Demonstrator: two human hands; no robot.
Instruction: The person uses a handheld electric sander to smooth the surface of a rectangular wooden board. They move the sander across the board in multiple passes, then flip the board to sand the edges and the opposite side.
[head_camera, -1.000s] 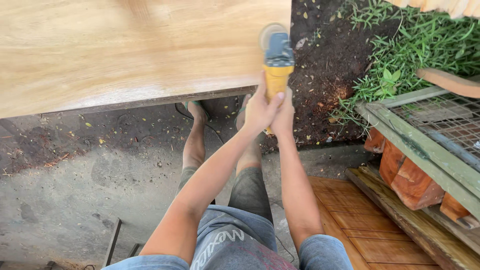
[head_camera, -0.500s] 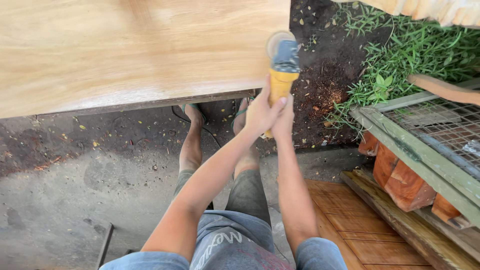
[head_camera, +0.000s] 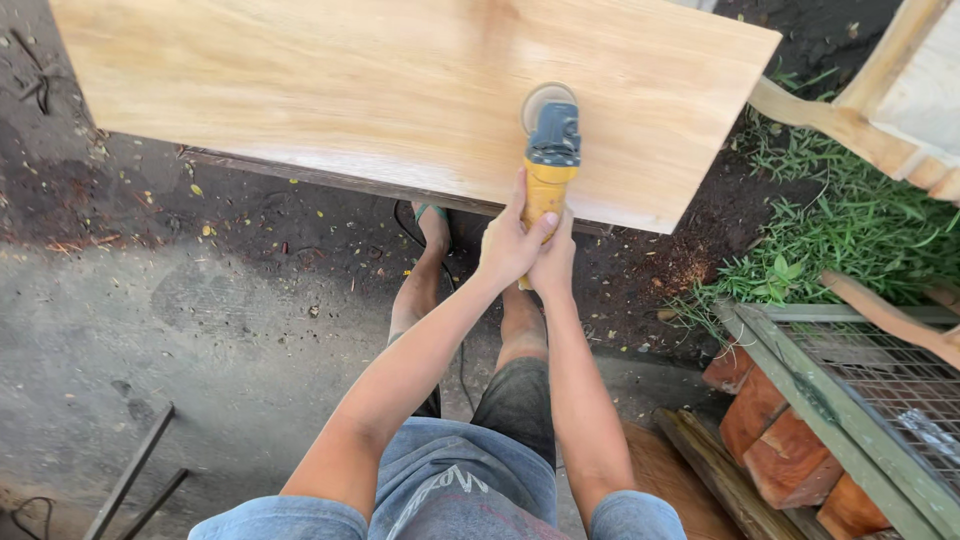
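The yellow angle grinder (head_camera: 548, 160) now lies well onto the pale wooden board (head_camera: 330, 90), its disc flat on the surface toward the 12 o'clock side, while half a second ago it sat just off the board's right corner; I judge the sanding has moved inward. Both arms reach straight forward, left hand (head_camera: 508, 245) and right hand (head_camera: 552, 262) wrapped closed around the handle, at 6 o'clock from the disc.
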